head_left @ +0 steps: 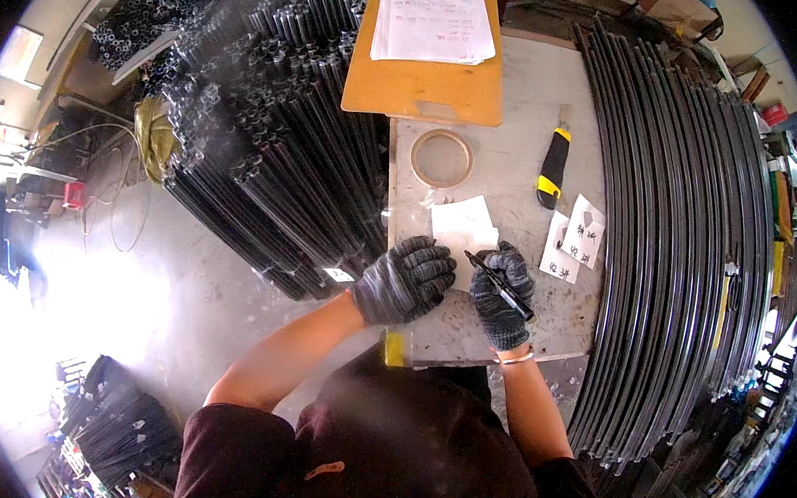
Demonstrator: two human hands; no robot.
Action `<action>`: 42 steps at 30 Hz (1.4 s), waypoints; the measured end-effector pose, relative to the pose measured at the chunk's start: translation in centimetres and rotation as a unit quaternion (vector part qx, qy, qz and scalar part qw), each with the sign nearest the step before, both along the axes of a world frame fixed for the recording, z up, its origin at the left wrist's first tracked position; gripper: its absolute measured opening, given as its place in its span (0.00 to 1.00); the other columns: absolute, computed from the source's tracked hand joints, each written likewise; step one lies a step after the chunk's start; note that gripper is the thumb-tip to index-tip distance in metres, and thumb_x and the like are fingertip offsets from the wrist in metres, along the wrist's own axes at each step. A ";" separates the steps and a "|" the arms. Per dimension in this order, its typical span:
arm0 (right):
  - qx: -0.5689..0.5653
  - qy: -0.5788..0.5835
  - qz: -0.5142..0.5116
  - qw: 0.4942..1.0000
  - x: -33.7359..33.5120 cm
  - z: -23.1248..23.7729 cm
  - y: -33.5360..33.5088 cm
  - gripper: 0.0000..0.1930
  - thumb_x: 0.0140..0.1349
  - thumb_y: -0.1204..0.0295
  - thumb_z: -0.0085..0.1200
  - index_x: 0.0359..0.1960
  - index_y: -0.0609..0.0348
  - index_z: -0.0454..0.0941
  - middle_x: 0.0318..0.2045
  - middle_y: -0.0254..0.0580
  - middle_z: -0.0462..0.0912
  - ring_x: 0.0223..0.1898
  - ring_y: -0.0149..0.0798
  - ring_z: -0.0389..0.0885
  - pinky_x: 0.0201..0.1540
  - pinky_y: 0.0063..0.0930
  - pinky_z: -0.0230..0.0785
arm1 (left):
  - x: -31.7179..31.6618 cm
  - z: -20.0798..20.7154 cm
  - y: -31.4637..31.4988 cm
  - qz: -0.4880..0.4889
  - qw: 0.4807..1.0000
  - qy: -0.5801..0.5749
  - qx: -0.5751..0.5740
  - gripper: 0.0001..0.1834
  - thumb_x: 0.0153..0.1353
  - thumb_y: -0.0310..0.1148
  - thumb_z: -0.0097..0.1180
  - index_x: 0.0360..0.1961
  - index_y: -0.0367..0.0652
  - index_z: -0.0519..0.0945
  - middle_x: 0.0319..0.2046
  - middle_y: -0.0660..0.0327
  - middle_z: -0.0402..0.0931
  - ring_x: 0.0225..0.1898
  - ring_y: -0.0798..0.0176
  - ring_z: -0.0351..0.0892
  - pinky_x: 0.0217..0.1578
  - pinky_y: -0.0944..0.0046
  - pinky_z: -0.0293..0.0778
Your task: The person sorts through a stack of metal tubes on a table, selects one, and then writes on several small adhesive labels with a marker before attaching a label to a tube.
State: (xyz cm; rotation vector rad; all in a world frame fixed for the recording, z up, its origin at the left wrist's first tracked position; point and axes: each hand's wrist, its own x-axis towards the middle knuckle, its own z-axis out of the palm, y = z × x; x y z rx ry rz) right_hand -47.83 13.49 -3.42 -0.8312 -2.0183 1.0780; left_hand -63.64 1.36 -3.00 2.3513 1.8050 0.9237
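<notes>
Both my hands wear dark grey knitted gloves. A black marker pen [505, 287] slants across my right hand [504, 306], which is closed around it over the near part of the table. Under and between my hands lie small white paper slips [463, 220]. My left hand [405, 279] rests flat at the left edge of the slips, its fingers stretched out and holding nothing. To the right of my right hand, two white paper tags [573, 243] with handwriting overlap on the tabletop.
On the grey table [512, 151] are a tape roll [442, 158], a black-and-yellow utility knife [555, 169] and an orange clipboard [423, 83] bearing paper sheets. Bundled dark metal tubes [271, 179] stand to the left. Long black tubes [673, 227] lie stacked along the right side.
</notes>
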 end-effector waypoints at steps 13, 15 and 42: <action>0.129 -0.038 0.068 0.989 -0.4 -0.4 0.6 0.07 0.47 0.76 0.57 0.29 0.56 0.74 0.30 0.42 0.80 0.36 0.45 0.78 0.57 0.44 0.63 | -0.2 0.0 0.1 0.011 1.000 -0.024 0.002 0.16 0.45 0.36 0.57 0.37 0.43 0.80 0.43 0.57 0.76 0.50 0.55 0.73 0.56 0.52 0.66; 0.096 -0.048 0.037 0.994 -0.3 -0.9 0.4 0.07 0.47 0.76 0.57 0.29 0.56 0.74 0.30 0.42 0.80 0.37 0.45 0.78 0.58 0.45 0.62 | -0.1 -0.4 0.0 0.008 1.000 -0.025 0.000 0.17 0.45 0.36 0.57 0.38 0.43 0.80 0.43 0.57 0.76 0.50 0.55 0.74 0.56 0.52 0.66; 0.141 -0.036 0.054 0.988 -0.3 -1.0 0.5 0.07 0.46 0.80 0.56 0.27 0.56 0.74 0.27 0.39 0.79 0.33 0.42 0.78 0.58 0.44 0.63 | -0.2 -0.6 -0.2 0.014 0.999 -0.043 -0.009 0.19 0.43 0.35 0.59 0.40 0.47 0.79 0.45 0.58 0.75 0.50 0.54 0.74 0.55 0.51 0.67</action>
